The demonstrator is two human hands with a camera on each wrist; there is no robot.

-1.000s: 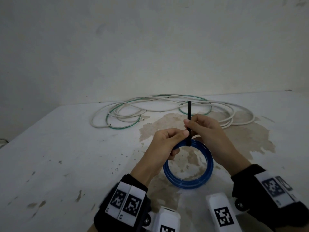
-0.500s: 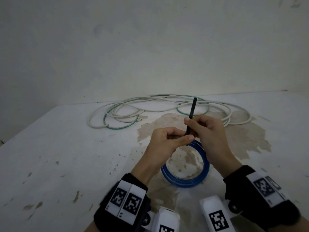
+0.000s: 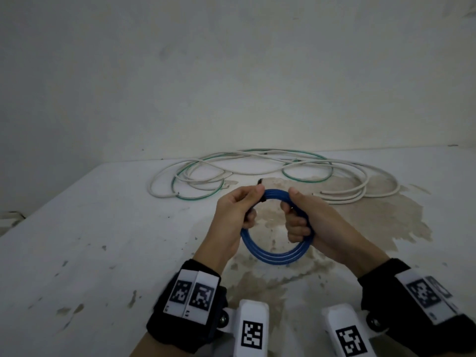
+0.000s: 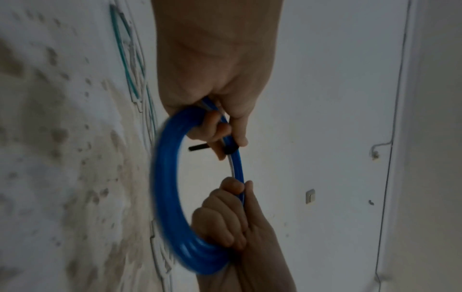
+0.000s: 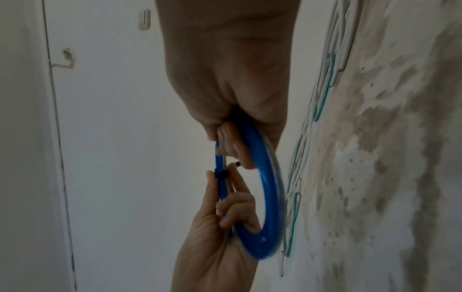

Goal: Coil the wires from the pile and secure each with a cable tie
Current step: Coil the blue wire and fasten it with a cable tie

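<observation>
Both hands are wrapped around the blue wire coil (image 3: pixel 277 256), which is held up off the table (image 3: pixel 77 240) and standing roughly upright. The left hand (image 3: pixel 235 215) has its fingers curled around the coil's upper left side, thumb tip pressed on top right next to the black cable tie (image 3: pixel 260 199) banded around the strands there. A short stub of the tie pokes out past the fingers (image 4: pixel 212 128) in the left wrist view. The right hand (image 3: pixel 306 220) grips the upper right side in a full fist, thumb lying along the top. The two hands sit close together with a bare stretch of coil between them. Below the coil the table is stained brown and otherwise bare, so there's room around the hands on all sides. Further back, well apart from the hands and near the wall (image 3: pixel 231 73), the loose pile of white and green wires (image 3: pixel 257 173) sprawls across the table. Both wrist views are pretty motion-blurred along the coil's outer edge, so I can't count the loops there, and the tie's locking head is too small to make out.
</observation>
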